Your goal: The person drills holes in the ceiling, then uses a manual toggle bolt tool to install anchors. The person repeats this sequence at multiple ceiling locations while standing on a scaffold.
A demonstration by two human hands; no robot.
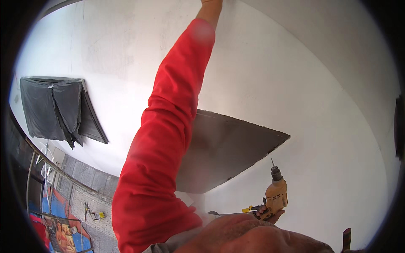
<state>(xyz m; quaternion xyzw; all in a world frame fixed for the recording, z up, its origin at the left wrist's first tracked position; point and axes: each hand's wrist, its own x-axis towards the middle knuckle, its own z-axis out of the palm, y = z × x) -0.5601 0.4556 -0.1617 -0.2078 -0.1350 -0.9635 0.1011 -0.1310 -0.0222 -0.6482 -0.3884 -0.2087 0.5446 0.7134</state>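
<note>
My left hand (211,3), at the end of a raised red sleeve, reaches to the top edge against the white wall; its fingers are cut off, and I cannot tell whether it touches the wall. At lower right my right hand (275,216) grips a yellow power drill (276,194), its bit pointing up. A small yellow-and-black tool (249,209) shows just left of that hand; I cannot tell whether it is held too. Behind my left arm is a large dark rectangle (236,147) with rough edges in the wall.
At left, a framed opening (50,105) is draped with dark plastic. Below it are a metal rail (63,175), grey flooring (105,200) with pliers (87,211) and a small yellow item (99,215), and a colourful printed sheet (80,240).
</note>
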